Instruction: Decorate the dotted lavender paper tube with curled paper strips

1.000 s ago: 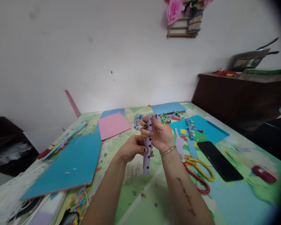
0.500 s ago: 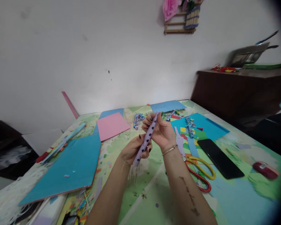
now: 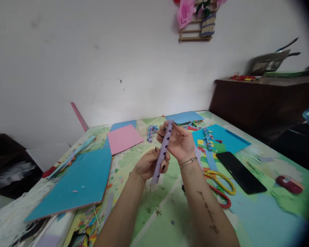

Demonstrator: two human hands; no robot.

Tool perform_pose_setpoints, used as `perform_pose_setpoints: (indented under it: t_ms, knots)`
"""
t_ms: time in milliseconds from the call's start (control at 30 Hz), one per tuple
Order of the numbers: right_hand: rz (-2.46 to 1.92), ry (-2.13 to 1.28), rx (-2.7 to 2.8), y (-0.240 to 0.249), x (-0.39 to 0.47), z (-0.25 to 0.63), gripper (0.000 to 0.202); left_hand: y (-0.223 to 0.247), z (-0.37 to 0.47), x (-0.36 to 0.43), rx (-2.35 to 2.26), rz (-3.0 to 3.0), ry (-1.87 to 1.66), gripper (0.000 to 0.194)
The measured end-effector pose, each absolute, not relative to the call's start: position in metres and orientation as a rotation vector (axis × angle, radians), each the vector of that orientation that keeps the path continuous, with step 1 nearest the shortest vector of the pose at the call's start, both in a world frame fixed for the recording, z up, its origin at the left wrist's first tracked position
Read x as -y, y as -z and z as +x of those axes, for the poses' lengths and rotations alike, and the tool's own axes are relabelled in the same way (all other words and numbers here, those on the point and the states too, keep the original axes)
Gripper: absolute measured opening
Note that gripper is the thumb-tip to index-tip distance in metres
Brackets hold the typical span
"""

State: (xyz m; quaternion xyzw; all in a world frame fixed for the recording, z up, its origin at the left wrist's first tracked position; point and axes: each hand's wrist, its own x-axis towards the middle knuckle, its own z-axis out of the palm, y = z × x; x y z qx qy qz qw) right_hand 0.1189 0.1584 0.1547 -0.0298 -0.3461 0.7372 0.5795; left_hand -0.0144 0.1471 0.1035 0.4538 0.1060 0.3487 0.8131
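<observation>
Over the patterned tabletop (image 3: 167,233), head view: one spotted lilac tube (image 3: 163,151); left hand (image 3: 148,164), fingers curled round its lower half; right hand (image 3: 181,144), fingers bent round its upper end. Dark shelf (image 3: 5,145) at left edge, whitish contents (image 3: 12,174) blurred; scissors (image 3: 233,188), partly hidden behind right forearm (image 3: 204,202). Tube slanted, nearly upright one second ago.

a paper tube (image 3: 164,147) slants across my fingers (image 3: 166,162), above the worktop (image 3: 154,230). to my left lies a card stack (image 3: 77,185); behind it, one paper sheet (image 3: 125,139) rests partly on another. scissors (image 3: 213,174) lie to my right, then a phone (image 3: 240,172); a cabinet (image 3: 247,106) stands behind, far right.
</observation>
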Motion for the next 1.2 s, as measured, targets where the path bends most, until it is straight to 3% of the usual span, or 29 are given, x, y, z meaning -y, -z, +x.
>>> perform_pose_setpoints:
  t_ms: [133, 367, 700, 1033, 1200]
  knots:
    - [-0.024, -1.684, 0.893, -0.149, -0.161, 0.122, 0.008, -0.104, -0.017, -0.147, -0.198, 0.993, -0.718, 0.038]
    - [-0.046, -1.620, 0.993, -0.142, -0.164, 0.130, 0.032, -0.103, -0.012, -0.142, -0.097, 0.991, -0.655, 0.031]
    - [0.101, -1.732, 1.000, -0.142, -0.162, 0.123, 0.042, -0.093, -0.005, -0.138, -0.064, 0.964, -0.602, 0.033]
    - [0.123, -1.727, 0.975, -0.151, -0.154, 0.108, 0.035, -0.092, -0.005, -0.141, 0.027, 0.907, -0.555, 0.035]
    - [0.058, -1.727, 0.944, -0.150, -0.155, 0.110, 0.034, -0.094, -0.002, -0.138, -0.063, 0.926, -0.638, 0.027]
